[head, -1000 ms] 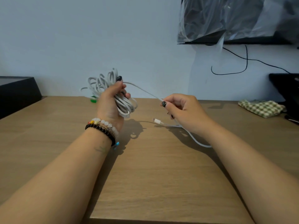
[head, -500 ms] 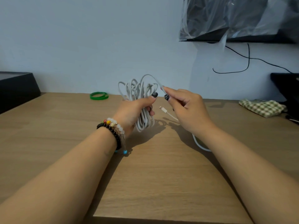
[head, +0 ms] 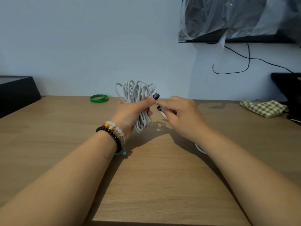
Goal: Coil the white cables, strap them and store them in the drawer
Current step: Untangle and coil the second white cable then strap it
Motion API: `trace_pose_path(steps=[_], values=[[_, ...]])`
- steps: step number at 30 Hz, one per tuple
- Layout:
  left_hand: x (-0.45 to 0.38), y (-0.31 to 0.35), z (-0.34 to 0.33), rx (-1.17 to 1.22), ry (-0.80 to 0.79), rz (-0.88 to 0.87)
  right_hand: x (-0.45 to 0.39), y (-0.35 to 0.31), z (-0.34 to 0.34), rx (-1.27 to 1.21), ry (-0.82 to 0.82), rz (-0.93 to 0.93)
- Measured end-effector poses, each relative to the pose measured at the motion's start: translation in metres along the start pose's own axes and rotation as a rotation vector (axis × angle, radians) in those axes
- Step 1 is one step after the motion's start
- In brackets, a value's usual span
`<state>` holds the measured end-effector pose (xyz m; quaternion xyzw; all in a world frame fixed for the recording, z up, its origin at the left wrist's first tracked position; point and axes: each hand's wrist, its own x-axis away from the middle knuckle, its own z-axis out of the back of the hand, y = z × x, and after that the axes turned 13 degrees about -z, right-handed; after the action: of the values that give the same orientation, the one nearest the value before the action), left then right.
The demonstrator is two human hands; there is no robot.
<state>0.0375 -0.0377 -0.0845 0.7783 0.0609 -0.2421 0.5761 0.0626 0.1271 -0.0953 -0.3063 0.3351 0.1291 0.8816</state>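
Coiled white cable held above the bench

The left hand has its grip closed round the white cable coil above the bench; the right hand pinches the cable's loose end just beside it. Farther back, green bands lie near the wall.

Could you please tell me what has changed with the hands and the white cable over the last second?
The left hand carried the coiled white cable rightward, uncovering the green rubber bands behind. The right hand came in toward the coil with the free end, so the slack strand between them is gone and the connector is now lifted off the wooden table. Both grips, the bands and the checked green cloth stayed as they were.
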Motion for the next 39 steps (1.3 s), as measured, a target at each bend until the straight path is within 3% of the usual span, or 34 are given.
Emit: trace_pose_path(steps=[11,14,19,24,27,32,39], values=[[-0.008,-0.004,0.008,-0.222,0.355,-0.011,0.006,-0.013,0.002,-0.024,-0.250,-0.116],[-0.008,0.001,0.009,-0.076,0.316,0.025,0.007,-0.014,0.002,-0.099,-0.247,-0.173],[-0.005,0.012,0.000,0.516,0.201,0.094,0.008,-0.016,0.001,-0.064,-0.291,-0.186],[-0.006,0.016,0.009,0.662,0.153,0.056,0.001,-0.004,0.009,0.040,-0.241,-0.200],[-0.006,0.015,0.012,0.599,0.089,0.041,-0.002,0.004,0.011,0.133,-0.235,-0.198],[-0.006,0.016,0.017,0.358,0.046,0.025,-0.005,0.013,0.025,0.256,-0.265,-0.421],[0.001,0.013,0.007,-0.321,-0.033,-0.059,-0.004,0.014,0.030,-0.127,-0.272,-0.647]])
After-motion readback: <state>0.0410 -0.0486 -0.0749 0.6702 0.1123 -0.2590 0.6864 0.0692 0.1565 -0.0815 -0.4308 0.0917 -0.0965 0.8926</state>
